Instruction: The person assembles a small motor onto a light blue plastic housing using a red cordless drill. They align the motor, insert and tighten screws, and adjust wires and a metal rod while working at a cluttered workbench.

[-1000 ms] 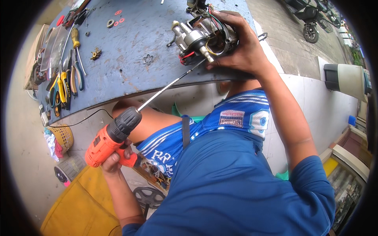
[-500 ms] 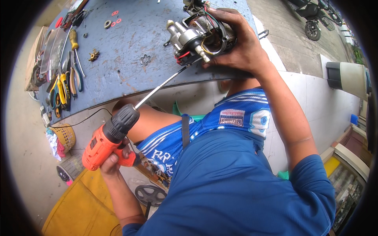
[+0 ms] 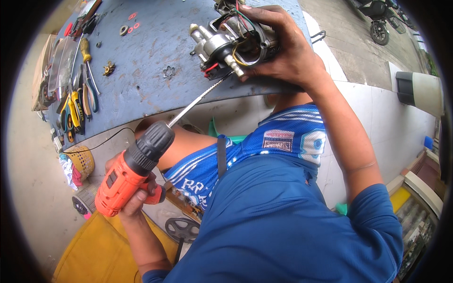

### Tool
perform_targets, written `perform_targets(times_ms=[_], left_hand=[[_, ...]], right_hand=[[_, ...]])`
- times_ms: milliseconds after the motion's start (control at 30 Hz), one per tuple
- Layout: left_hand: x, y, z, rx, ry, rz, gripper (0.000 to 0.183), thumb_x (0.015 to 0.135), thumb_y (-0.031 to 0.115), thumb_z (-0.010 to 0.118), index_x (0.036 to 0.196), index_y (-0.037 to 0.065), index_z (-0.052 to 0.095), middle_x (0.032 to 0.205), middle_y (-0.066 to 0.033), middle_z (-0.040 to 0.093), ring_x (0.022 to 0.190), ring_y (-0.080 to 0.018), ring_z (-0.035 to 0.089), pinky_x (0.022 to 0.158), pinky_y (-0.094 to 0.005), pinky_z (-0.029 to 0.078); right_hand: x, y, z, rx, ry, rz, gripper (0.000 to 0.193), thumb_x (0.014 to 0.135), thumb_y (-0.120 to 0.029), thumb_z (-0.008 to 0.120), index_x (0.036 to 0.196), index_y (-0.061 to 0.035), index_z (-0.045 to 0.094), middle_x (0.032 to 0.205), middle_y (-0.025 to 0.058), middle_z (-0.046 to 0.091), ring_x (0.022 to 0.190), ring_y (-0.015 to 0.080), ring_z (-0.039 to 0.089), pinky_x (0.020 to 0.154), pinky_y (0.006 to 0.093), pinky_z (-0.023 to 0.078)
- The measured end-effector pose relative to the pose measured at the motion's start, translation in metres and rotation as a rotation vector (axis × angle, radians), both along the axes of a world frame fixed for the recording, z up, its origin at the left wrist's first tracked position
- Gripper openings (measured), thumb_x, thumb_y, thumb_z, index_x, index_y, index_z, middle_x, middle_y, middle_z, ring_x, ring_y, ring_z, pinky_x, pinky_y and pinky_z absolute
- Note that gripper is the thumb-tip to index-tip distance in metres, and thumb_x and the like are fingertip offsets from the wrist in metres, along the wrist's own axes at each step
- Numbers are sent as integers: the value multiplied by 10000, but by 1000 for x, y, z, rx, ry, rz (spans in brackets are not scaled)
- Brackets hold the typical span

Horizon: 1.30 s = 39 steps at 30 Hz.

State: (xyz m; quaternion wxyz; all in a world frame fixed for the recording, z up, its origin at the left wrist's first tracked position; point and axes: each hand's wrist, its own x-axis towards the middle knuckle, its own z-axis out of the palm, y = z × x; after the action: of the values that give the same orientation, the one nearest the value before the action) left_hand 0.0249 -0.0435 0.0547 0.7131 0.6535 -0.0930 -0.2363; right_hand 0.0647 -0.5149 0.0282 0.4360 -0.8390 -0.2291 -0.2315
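A: Left hand (image 3: pixel 135 203)?
B: Wrapped around an orange drill (image 3: pixel 118 184), fingers about its handle. Black chuck (image 3: pixel 158 137) up and right of that grip, long bit (image 3: pixel 197 103) slanting on from it, away from the body.
A: Where's the tip?
B: Up at the underside of the metal machine part (image 3: pixel 219 45). Touching or in a hole, can't tell.
A: Right hand (image 3: pixel 292 56)?
B: Clasping that part from its right side, thumb low, fingers over the top. So the part sits just left of the right grip, above the near edge of the blue table (image 3: pixel 141 104). Red wire (image 3: pixel 210 70) pokes out on its side nearer the drill.
A: Other stuff?
B: Left of the right grip, past the part: star-shaped washer (image 3: pixel 168 71), then a brass piece (image 3: pixel 109 68). Farther off, grey ring (image 3: pixel 123 30) near red washers (image 3: pixel 132 16). Beyond the left grip, up and left: yellow pliers (image 3: pixel 75 106), screwdriver (image 3: pixel 85 49). Holed basket (image 3: pixel 82 160) below those, off the table.
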Motion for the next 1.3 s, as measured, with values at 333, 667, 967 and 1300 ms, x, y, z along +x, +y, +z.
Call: perform_targets(times_ms=[333,667,967,1300], left_hand=[[12,-5,32,101,126,-43,651,805,300,861,1296,-22,578,970,-111,666,591,-186,626,631,-361,558],[11,-14,32,25,225,-50,628,842,261,832,1315,-39,547,976,-126,671,614,-192,645,654,-370,576],[10,-19,22,-66,339,-33,630,830,260,839,1308,-40,559,1019,-145,681,623,-180,641,633,-360,574],[-34,45,-16,-387,494,104,716,843,231,791,1415,-64,478,1121,-260,686,647,-250,704,662,-422,630]], right_hand=[[-4,0,-3,113,141,25,1006,619,-184,1014,1495,-181,521,1271,168,556,1216,341,602,1080,408,517],[5,-1,-11,82,-11,76,1017,581,-174,1007,1466,-127,508,1507,71,588,1260,314,540,1127,418,489],[-3,4,-9,65,89,-51,1038,502,-201,1028,1439,-196,580,1358,136,598,1191,351,607,1041,423,511],[-14,23,28,-400,129,-193,1013,486,-314,970,1430,-434,621,1364,112,577,1205,322,604,1025,483,436]])
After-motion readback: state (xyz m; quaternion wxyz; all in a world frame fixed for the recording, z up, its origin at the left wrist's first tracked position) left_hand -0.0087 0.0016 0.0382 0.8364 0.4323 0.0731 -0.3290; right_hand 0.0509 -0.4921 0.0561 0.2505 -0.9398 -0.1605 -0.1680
